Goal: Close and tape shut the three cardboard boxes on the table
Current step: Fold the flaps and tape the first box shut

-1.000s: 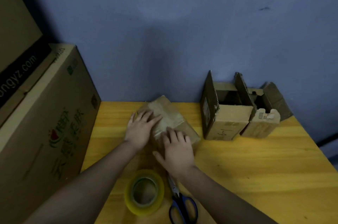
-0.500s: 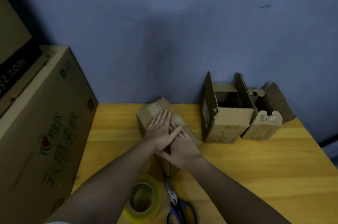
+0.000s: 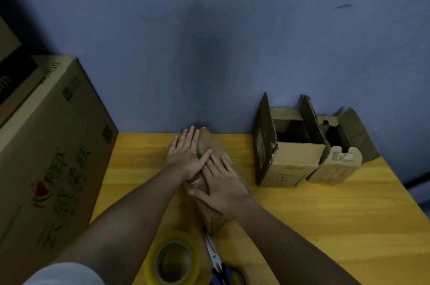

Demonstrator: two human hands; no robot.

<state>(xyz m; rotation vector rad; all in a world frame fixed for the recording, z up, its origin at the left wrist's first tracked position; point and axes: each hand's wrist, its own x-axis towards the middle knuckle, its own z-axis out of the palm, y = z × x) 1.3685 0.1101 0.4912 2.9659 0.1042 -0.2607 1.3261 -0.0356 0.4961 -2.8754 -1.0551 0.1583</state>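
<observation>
- My left hand [image 3: 186, 156] and right hand [image 3: 222, 185] lie flat, fingers extended, gripping nothing, pressing the flaps of the small brown cardboard box [image 3: 213, 191] at the table's middle
- Keep even downward pressure so the flaps meet flush before taping
- Count: three small boxes, two open cardboard boxes [image 3: 288, 159] at right
- One yellow tape roll [image 3: 173, 261], one pair of blue-handled scissors [image 3: 221, 268], near edge of the yellow wooden table [image 3: 337, 215]

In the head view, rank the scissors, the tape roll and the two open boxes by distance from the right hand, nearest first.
1. Scissors, just below the right hand.
2. Tape roll, lower left.
3. Larger open box, to the right.
4. Smaller open box, farther right.
</observation>
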